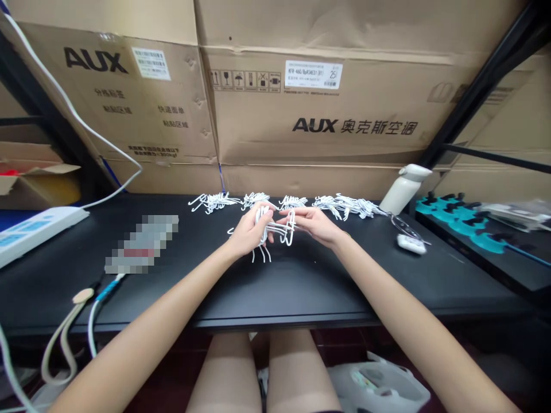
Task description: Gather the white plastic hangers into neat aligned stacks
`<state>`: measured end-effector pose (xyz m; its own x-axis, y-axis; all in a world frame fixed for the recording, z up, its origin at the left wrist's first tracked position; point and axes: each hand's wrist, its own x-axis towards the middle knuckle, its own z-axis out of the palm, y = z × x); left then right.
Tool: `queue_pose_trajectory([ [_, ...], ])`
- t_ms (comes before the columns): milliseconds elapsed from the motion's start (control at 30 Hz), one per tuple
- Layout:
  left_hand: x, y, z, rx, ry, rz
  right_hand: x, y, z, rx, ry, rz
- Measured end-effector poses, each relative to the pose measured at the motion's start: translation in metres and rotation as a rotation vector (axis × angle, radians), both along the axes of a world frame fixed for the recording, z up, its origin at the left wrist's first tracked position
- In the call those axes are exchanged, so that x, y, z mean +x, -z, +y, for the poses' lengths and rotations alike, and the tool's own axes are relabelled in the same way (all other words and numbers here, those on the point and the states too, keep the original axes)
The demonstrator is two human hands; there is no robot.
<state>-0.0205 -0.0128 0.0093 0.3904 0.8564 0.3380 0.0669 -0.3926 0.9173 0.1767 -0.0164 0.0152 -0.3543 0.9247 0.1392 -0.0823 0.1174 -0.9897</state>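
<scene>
My left hand (249,232) is closed around a bunch of white wire hooks (275,228) above the black tabletop. Some of their bent ends stick out below the palm, others point to the right. At the right end of the bunch, my right hand (317,225) pinches the hooks with fingers and thumb. Behind the hands, more white wire hooks lie in a row of piles: one at the left (214,201), two small ones nearer the middle, and a wide pile (346,205) at the right. How many hooks are in my hands I cannot tell.
Large cardboard boxes (258,132) stand behind the black table (293,292). A white bottle (404,189), glasses (404,228) and a small white case (411,244) are at right, beside turquoise holders (462,221). At left are a power strip (41,232) and a blurred-out device (142,245) with a cable.
</scene>
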Motion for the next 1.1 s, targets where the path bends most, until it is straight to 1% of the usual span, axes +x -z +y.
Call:
queue_pose_trajectory([
  [100, 0.000, -0.002, -0.003, 0.024, -0.064, 0.022, -0.001, -0.002, -0.002, -0.011, 0.021, 0.039],
  [167, 0.000, -0.003, -0.005, 0.044, -0.085, 0.029, -0.003, -0.001, -0.003, -0.009, 0.010, 0.062],
  [233, 0.000, -0.004, -0.006, 0.035, -0.078, -0.002, -0.003, -0.001, -0.002, -0.011, 0.008, 0.089],
  [300, 0.001, -0.005, -0.006, 0.002, -0.070, -0.067, -0.001, 0.000, 0.000, -0.005, 0.041, 0.124],
  [367, 0.001, -0.005, -0.004, -0.031, -0.085, -0.119, 0.001, 0.000, 0.002, 0.005, 0.081, 0.154],
  [433, 0.001, -0.005, -0.003, -0.038, -0.109, -0.128, 0.001, 0.000, 0.003, 0.006, 0.097, 0.161],
  [567, -0.001, -0.004, -0.004, 0.004, -0.122, -0.053, -0.004, 0.001, -0.001, 0.012, 0.094, 0.131],
  [700, 0.000, -0.004, -0.010, 0.094, -0.115, 0.080, -0.011, 0.002, -0.005, 0.038, 0.053, 0.105],
  [800, 0.002, -0.006, -0.014, 0.153, -0.123, 0.143, -0.013, 0.004, -0.005, 0.047, 0.045, 0.098],
  [1000, 0.005, -0.007, -0.019, 0.228, -0.145, 0.268, -0.023, 0.014, -0.004, 0.080, 0.210, 0.133],
  [1100, 0.006, -0.005, -0.019, 0.265, -0.177, 0.331, -0.029, 0.021, -0.005, 0.113, 0.246, 0.110],
])
